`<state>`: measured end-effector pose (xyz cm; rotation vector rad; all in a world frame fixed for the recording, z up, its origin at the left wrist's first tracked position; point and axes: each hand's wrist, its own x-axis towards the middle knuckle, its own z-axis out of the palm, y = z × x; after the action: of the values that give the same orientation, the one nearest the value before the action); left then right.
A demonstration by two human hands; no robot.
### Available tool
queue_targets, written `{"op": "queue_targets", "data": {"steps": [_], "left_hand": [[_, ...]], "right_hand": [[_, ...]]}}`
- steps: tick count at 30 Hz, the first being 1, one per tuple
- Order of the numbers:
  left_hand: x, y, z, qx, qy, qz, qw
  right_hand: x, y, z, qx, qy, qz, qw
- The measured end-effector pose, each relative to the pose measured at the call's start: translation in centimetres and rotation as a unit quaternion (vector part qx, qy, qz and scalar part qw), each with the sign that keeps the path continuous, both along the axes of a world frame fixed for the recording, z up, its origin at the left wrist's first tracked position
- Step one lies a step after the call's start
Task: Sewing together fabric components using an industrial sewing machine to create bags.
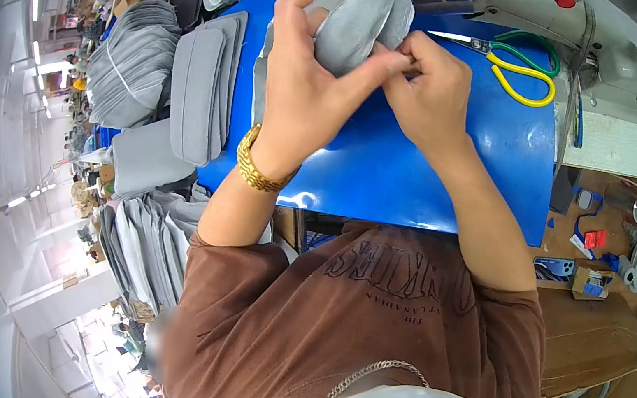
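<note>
A grey fabric piece [356, 26], curved and with a rough seam edge, stands up from the blue work surface at the far middle. My left hand [302, 92] wraps round its left side, with the thumb stretched across toward my right fingers. At the piece's lower right edge, my right hand [431, 92] is closed in a pinch on the fabric. The pinched fingertips and thumb meet there, and they partly hide the edge. Just right of that hand lies a pair of scissors [514, 67] with one green and one yellow handle, blades pointing left.
A blue sheet [435, 197] covers the table under my hands. Stacks of grey fabric panels [195, 96] stand on the left, beside a tied bundle [136, 62]. Part of a sewing machine [632, 61] fills the far right. Below it, a shelf [619, 222] holds a phone and small items.
</note>
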<state>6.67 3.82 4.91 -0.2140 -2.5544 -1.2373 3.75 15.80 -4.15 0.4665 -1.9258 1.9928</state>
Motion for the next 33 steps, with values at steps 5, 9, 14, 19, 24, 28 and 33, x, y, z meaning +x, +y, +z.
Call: {"op": "queue_targets", "data": {"steps": [5,9,14,19,24,28,33], "left_hand": [[0.1,0.0,1.9,-0.318,0.105,-0.017,0.942],[-0.2,0.4,2.2,-0.456,0.147,0.004,0.878],[0.4,1.5,1.8,-0.479,0.149,-0.014,0.865],[0.4,2.4,1.3,-0.433,0.127,0.007,0.892],[-0.8,2.7,0.5,-0.412,0.169,0.016,0.895],[-2.5,2.9,-0.3,-0.390,0.183,0.040,0.902],[-1.8,3.2,-0.5,-0.276,0.136,0.100,0.946]], "right_hand": [[0.4,0.2,0.2,0.002,-0.032,0.053,0.998],[0.4,1.3,0.9,-0.028,-0.159,0.112,0.980],[-0.2,1.2,1.3,0.052,-0.171,0.150,0.972],[0.2,0.8,0.6,0.001,-0.208,0.162,0.965],[-0.8,0.4,-0.5,0.002,-0.175,0.172,0.970],[-2.4,0.1,-1.1,-0.017,-0.177,0.162,0.971],[-4.0,0.5,-1.2,-0.070,-0.159,0.209,0.962]]}}
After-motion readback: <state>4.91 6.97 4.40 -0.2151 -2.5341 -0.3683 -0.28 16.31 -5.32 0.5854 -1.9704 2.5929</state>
